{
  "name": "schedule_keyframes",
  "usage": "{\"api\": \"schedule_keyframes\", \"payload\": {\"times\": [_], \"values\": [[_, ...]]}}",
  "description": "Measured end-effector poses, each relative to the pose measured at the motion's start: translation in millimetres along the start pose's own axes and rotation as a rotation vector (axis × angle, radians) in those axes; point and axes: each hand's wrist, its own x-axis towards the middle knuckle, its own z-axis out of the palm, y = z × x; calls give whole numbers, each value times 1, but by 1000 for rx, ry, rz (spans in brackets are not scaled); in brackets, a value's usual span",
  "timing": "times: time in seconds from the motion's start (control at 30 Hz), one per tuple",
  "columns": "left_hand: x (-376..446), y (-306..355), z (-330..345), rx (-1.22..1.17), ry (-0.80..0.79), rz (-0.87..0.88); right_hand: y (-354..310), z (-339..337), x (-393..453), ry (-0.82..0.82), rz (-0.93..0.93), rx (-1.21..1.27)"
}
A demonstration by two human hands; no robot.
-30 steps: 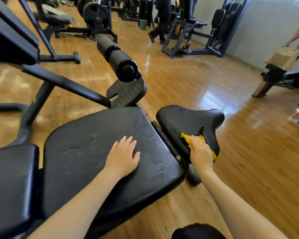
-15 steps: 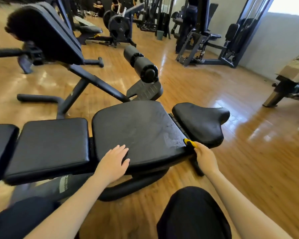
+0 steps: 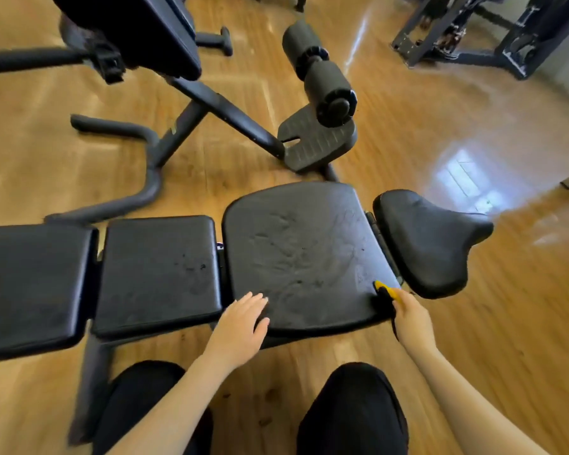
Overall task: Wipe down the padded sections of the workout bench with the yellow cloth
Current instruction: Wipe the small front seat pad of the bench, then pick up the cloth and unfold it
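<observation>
Right hand (image 3: 412,318) closed around the yellow cloth (image 3: 384,289), only a small fold of it showing past the fingers, pressed at the near right corner of the wide seat pad (image 3: 304,251). Just beyond and to the right of that hand, across a narrow hinge gap, the saddle-shaped end pad (image 3: 431,239). Left hand (image 3: 240,326) well to the left of it, flat and open, fingers spread on the near left edge of the same wide pad. Further left of that hand, two rectangular pads (image 3: 158,274), side by side. Below both hands, knees in black trousers (image 3: 352,408). Beyond the bench, blocking the floor behind it, another machine: foam roller (image 3: 322,75), ribbed footplate (image 3: 319,142), slanted black frame. Glossy wooden floor (image 3: 440,133) all around, window light reflected on the right, more gym frames at the far top right
</observation>
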Motion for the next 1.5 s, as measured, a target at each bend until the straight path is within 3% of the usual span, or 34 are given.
{"api": "schedule_keyframes", "payload": {"times": [0.23, 0.43, 0.57, 0.7, 0.83, 1.17, 1.3, 1.5], "values": [[-144, -11, -166, -172, -2, -469, -128, -66, -80, -371, -7, -126], [-272, -6, -295, -289, 12, -760, -255, -111, -132, -475, 75, -172], [-319, -25, -337, -469, 89, -924, -319, -103, -139, -571, -11, -157], [-336, -51, -373, -545, 194, -1067, -387, -90, -119, -558, -21, -85], [-335, -54, -387, -583, 299, -1115, -440, -60, -110, -645, -69, -69], [-335, -86, -389, -698, 328, -1217, -492, -1, -97, -759, -129, -261], [-340, -140, -410, -699, 286, -1201, -529, 25, -96, -750, -156, -346], [-332, -261, -510, -632, 247, -1113, -625, 92, -106, -659, -110, -288]]}}
